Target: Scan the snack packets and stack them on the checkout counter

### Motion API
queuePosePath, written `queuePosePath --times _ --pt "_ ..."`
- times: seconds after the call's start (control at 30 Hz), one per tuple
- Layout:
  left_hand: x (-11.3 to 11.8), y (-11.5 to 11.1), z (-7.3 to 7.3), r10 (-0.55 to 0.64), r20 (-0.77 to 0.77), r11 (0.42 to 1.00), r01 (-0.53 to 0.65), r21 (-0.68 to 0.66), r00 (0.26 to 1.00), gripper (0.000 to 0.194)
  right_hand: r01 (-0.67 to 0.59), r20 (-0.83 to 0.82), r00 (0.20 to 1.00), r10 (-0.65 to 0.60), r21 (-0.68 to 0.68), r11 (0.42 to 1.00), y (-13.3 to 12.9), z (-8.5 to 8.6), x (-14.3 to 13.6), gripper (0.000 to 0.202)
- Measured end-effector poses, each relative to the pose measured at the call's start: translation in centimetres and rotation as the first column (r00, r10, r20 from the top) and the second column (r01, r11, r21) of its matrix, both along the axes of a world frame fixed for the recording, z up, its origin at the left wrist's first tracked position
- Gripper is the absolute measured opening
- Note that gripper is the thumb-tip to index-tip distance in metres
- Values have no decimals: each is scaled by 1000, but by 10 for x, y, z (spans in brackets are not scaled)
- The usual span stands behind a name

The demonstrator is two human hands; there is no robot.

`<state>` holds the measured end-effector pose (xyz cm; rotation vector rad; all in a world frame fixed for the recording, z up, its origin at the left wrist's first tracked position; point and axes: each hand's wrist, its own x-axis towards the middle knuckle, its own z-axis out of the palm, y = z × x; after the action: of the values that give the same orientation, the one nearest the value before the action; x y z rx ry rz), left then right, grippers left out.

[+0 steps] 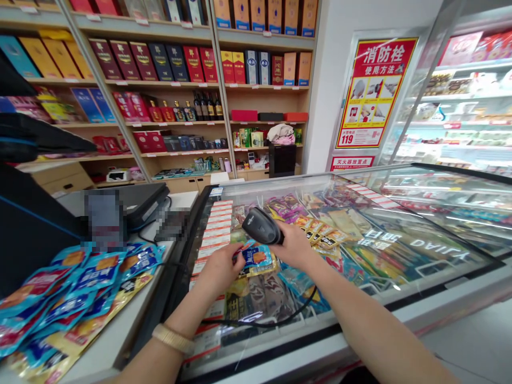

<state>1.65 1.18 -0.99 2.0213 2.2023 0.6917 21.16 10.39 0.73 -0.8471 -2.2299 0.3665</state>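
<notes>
My left hand (221, 268) pinches the left edge of a small blue snack packet (257, 257), held over the glass top of a chest freezer (264, 349). A black handheld barcode scanner (261, 226) is gripped in my right hand (295, 246), its head just above the packet and pointing up and to the left. From the scanner a black cable (276, 323) loops down across the glass. Right of my right hand lie several gold-and-orange snack packets (326, 234) in a fanned row. My right fingers are partly hidden behind the scanner's handle.
A heap of blue, red and gold snack packets (76, 298) covers the counter (120, 341) on the left. Behind it are a blurred-out phone-like device (104, 216) and a dark flat machine (146, 202). Shelves of boxed bottles (172, 61) line the back wall.
</notes>
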Motion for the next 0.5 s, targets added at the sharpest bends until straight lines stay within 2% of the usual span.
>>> queuePosePath --times 0.17,0.3,0.4,0.5 --pt "-12 1 -6 16 98 997 -24 78 995 33 -29 -17 999 29 15 999 0 -3 0 20" --pt "-24 -1 -2 135 215 976 -167 138 967 25 -45 -22 999 45 24 999 -1 -4 0 20" --pt "-33 -3 4 240 407 926 -334 177 881 25 -53 -23 998 54 22 998 -4 -3 1 20" --pt "-40 -4 9 178 680 878 -427 217 711 32 -81 -22 996 81 33 996 -6 -1 2 19"
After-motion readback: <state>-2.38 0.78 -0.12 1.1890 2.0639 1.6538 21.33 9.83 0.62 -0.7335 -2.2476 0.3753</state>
